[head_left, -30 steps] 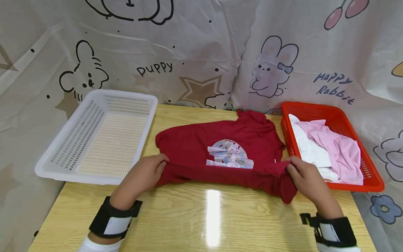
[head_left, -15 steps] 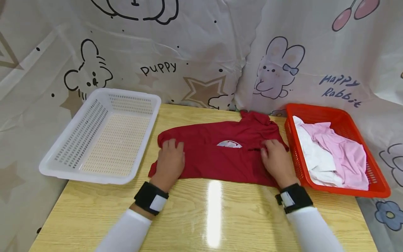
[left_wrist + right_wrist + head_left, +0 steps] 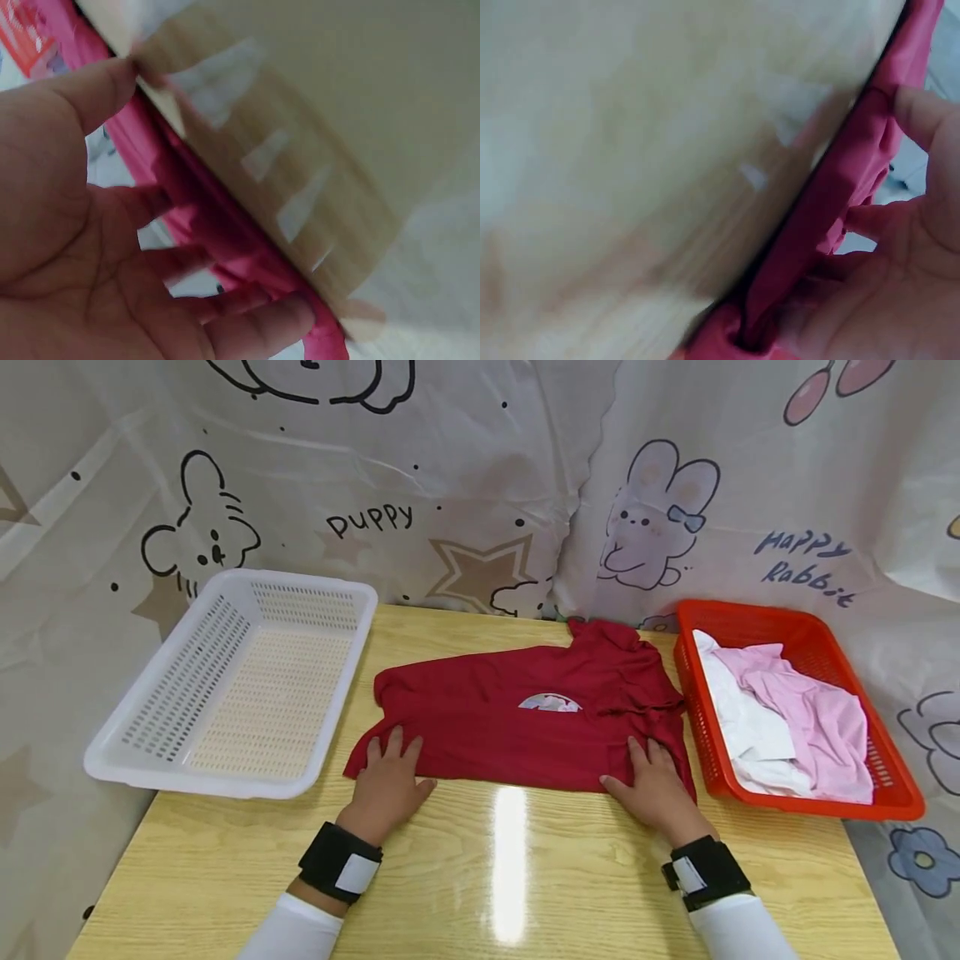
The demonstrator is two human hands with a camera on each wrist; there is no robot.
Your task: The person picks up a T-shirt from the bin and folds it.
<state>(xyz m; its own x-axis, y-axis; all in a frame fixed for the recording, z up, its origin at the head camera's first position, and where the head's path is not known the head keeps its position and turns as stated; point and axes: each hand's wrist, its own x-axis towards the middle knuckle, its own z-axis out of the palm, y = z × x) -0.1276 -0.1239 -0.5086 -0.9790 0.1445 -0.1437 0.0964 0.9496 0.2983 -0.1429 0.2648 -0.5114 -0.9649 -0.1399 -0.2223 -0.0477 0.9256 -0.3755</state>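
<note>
A dark red T-shirt (image 3: pixel 480 735) lies on the wooden table, its near half turned over the far half. Only the upper edge of its printed picture (image 3: pixel 550 702) shows above the fold. With fingers spread, my left hand (image 3: pixel 386 785) rests on the shirt's near left corner. My right hand (image 3: pixel 656 789), fingers also spread, rests on the near right part by the sleeve. In the left wrist view the red cloth (image 3: pixel 202 217) runs under the fingertips. The right wrist view has the fingers of the right hand (image 3: pixel 885 277) at the cloth's near edge.
At the left stands a white plastic basket (image 3: pixel 330 727) with slotted walls. A red basket (image 3: pixel 806 622) at the right holds a white garment (image 3: pixel 750 718) and a pink garment (image 3: pixel 821 718). Behind the wooden table (image 3: pixel 450 877) hangs a printed curtain (image 3: pixel 465 460).
Both hands have folded the shirt's near edge away from me over the print, let it go, then drawn back toward me to rest flat on the cloth.
</note>
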